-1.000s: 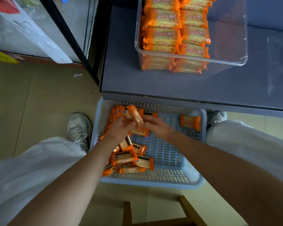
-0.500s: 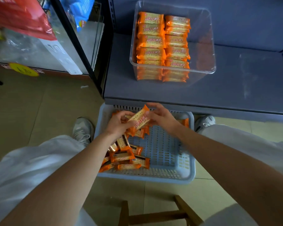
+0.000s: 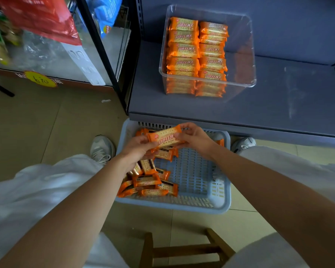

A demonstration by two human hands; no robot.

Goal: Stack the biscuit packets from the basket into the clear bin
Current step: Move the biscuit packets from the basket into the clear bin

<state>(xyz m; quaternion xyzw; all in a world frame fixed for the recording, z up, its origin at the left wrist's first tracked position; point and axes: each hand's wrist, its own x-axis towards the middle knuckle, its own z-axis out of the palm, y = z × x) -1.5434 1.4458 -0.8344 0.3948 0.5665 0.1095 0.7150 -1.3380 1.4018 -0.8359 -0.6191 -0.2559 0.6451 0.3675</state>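
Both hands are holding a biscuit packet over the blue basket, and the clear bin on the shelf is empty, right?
Not quite. The clear bin is not empty: the head view shows orange packets stacked in two columns in its left part. The rest holds: the left hand and right hand hold a biscuit packet over the blue basket.

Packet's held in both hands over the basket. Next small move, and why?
Probably lift the packet up and forward toward the clear bin on the shelf. The left hand and right hand grip its ends, label up, above the basket, and the bin's right side beside the stacked packets looks empty.
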